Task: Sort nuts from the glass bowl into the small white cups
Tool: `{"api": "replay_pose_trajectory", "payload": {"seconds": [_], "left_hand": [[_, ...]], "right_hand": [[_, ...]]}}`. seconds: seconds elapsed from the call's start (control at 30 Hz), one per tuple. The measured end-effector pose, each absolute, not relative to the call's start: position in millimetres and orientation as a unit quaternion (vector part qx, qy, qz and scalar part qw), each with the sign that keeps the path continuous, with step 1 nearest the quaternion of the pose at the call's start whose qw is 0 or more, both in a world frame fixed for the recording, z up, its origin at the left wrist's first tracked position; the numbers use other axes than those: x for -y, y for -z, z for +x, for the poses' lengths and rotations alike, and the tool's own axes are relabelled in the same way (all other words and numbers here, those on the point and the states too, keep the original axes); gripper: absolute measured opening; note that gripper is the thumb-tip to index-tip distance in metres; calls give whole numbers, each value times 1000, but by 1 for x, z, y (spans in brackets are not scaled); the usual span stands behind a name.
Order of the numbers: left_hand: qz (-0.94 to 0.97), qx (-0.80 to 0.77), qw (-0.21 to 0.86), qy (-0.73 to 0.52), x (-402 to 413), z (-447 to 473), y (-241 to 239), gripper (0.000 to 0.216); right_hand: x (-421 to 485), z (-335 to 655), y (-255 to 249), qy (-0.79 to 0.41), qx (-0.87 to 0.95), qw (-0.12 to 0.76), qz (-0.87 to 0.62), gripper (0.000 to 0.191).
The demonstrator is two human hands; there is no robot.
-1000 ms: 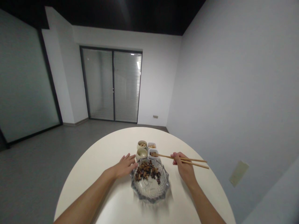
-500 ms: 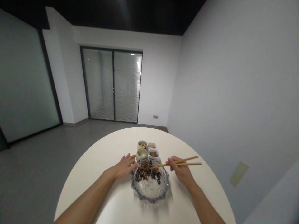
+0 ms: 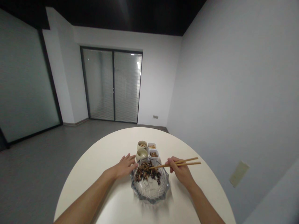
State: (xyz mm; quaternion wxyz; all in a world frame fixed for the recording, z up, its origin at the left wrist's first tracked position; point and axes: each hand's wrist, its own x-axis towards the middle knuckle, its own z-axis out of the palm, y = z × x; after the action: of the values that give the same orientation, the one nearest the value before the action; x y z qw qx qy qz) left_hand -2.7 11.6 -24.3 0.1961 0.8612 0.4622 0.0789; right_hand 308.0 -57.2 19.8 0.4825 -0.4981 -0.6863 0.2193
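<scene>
A scalloped clear glass bowl (image 3: 151,196) stands near the middle of the table, with dark and brown dried pieces (image 3: 146,172) heaped toward its far side. My right hand (image 3: 179,169) grips a pair of wooden chopsticks (image 3: 187,162); their tips reach down among the pieces. Whether the tips pinch a piece is too small to tell. My left hand (image 3: 126,166) lies with fingers stretched out at the bowl's left rim, its thumb by the edge. Just beyond the bowl is a greenish cup (image 3: 142,153), beside a white square dish (image 3: 153,154) of brown bits.
Farther back sit a second round cup (image 3: 142,144) with pale pieces and another white dish (image 3: 152,146) with light bits. Everything stands on a round cream table (image 3: 116,199). A white wall (image 3: 233,93) runs along the right, and glass doors (image 3: 112,87) are across the floor.
The chopsticks have shifted slightly to the left in the bowl, their tips now closer together among the dried pieces. My left hand has stayed in place.
</scene>
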Motion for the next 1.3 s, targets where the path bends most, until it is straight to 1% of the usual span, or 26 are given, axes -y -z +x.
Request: {"api": "replay_pose_trajectory", "payload": {"seconds": [0.63, 0.83, 1.0, 1.3], "left_hand": [[864, -460, 191, -78, -14, -4, 29, 56], [860, -465, 197, -75, -13, -2, 26, 54], [862, -459, 197, -81, -15, -1, 28, 59], [862, -459, 198, -83, -17, -4, 33, 59]], "right_hand": [[54, 311, -18, -199, 659, 534, -492, 53], [53, 312, -17, -199, 655, 533, -497, 51], [53, 311, -16, -203, 667, 508, -507, 51], [54, 311, -17, -185, 661, 529, -499, 49]]}}
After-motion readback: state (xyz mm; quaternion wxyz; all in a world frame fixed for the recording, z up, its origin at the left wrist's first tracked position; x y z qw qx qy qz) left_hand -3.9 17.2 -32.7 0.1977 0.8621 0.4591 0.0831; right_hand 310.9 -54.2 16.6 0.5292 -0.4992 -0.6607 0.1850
